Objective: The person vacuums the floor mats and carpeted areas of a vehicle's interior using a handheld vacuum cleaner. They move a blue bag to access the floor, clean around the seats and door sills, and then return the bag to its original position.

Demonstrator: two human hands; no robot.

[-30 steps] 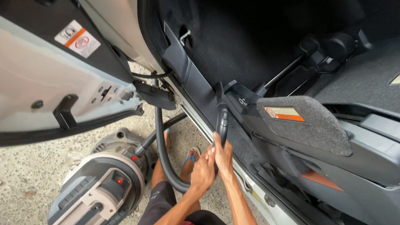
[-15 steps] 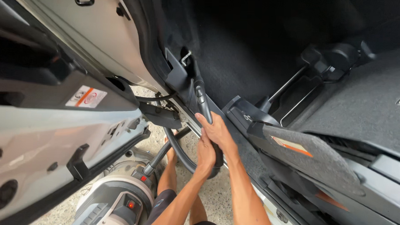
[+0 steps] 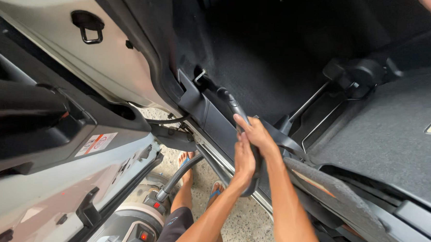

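Pushed further forward than half a second ago, the black vacuum nozzle now points into the car's dark carpeted footwell. Above the vacuum cleaner on the ground, left hand and right hand both wrap closed around the hose handle, just past the door sill.

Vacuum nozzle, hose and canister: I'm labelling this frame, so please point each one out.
vacuum nozzle (image 3: 227,99), head view, on its black tip against the dark carpet.
hose (image 3: 177,175), head view, on the ribbed grey stretch above the canister.
canister (image 3: 123,226), head view, on its grey top.
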